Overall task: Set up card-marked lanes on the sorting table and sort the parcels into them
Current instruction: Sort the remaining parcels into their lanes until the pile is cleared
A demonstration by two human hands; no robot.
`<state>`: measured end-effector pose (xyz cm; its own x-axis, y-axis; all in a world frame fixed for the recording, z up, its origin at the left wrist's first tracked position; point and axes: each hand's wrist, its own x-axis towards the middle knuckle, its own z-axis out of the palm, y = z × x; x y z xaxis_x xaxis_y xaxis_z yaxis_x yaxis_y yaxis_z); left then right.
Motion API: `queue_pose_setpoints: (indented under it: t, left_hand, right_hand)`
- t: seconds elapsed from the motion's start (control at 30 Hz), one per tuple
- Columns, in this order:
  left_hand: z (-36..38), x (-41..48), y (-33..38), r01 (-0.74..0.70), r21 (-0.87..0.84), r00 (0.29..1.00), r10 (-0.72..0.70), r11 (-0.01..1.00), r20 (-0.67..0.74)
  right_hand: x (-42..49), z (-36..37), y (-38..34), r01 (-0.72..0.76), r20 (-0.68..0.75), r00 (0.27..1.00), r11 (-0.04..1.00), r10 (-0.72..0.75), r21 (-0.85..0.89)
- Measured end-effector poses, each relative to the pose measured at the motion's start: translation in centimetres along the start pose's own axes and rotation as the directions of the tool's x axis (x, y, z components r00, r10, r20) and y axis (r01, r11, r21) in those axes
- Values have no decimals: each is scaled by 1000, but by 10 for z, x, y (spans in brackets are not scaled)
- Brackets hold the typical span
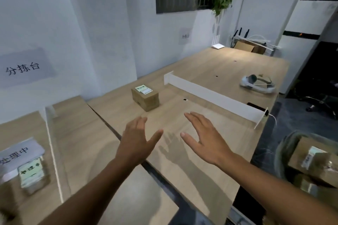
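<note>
A small brown parcel (145,98) with a green-white label on top sits on the wooden sorting table (210,71). My left hand (137,141) and my right hand (204,136) hover over the table nearer to me than the parcel, both with straight spread fingers and holding nothing. A long white divider strip (215,97) stands on edge across the table to the right of the parcel. At the far left another labelled parcel (33,175) stands below a white card (18,157) with printed characters. More labelled parcels (314,159) lie in a clear container at the right.
A second thin white divider (53,153) runs along the left table. A white headset (257,84) lies at the table's right side. An open cardboard box (250,45) and a router stand at the far end. Paper signs hang on the wall. The table's right edge drops to a dark floor.
</note>
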<state>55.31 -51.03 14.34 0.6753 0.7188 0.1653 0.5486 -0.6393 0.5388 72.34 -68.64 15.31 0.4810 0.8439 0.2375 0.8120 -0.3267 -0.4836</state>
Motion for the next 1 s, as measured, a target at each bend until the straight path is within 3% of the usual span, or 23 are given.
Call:
queue_pose_setpoints:
  t: [0.2,0.43,0.57,0.8,1.0]
  left_hand:
    - [25,66,11,93,20,994,-92,995,-53]
    - [71,168,-13,195,-36,973,-198,980,-121]
    - [107,238,-48,263,-116,953,-276,958,-121]
    - [167,388,-139,471,-178,861,-495,864,-121]
    - [226,495,-205,533,-308,813,-578,788,-72]
  right_hand:
    - [84,-7,54,39,50,998,998,-41,39]
    - [205,38,98,132,123,983,989,-140,72]
    - [290,86,127,144,159,975,985,-158,96]
    - [463,196,188,19,278,958,979,-75,202]
    - [573,306,222,-50,357,933,962,-52,270]
